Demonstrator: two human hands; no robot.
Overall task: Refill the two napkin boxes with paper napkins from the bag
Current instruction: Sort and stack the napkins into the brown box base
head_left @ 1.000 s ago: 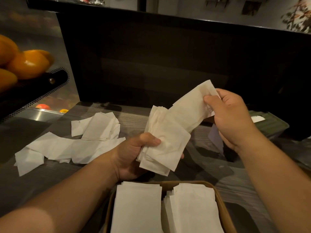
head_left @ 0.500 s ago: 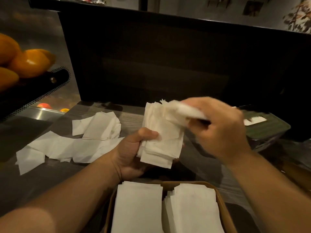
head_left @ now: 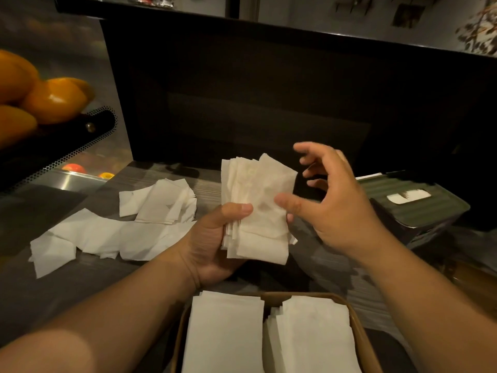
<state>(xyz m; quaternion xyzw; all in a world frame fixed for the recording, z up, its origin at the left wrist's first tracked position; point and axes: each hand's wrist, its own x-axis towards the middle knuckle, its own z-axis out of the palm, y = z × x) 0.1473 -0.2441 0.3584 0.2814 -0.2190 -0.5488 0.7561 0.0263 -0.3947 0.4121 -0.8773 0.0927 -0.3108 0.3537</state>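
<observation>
Left hand (head_left: 212,243) held a stack of napkins (head_left: 256,208) upright above the surface (head_left: 322,254), thumb pressed across the front, the other fingers hidden behind the paper. Right hand (head_left: 341,208) sat just right of the stack, fingers spread and loosely curved, gripping nothing; thumb tip was at the stack's right edge, contact unclear. Brown napkin box (head_left: 357,329) was at the bottom edge, cut off by the frame, with two side-by-side piles of napkins inside. Dark green napkin box (head_left: 419,211) was at right with a white slip showing in its top slot; its near side was lost in shadow. Loose napkins (head_left: 129,227) lay scattered on the surface to the left. Oranges (head_left: 51,99) were at far left on a dark perforated tray (head_left: 80,133), partly cropped. Dark panel (head_left: 269,103) behind showed no readable detail. Bag couldn't be made out.
</observation>
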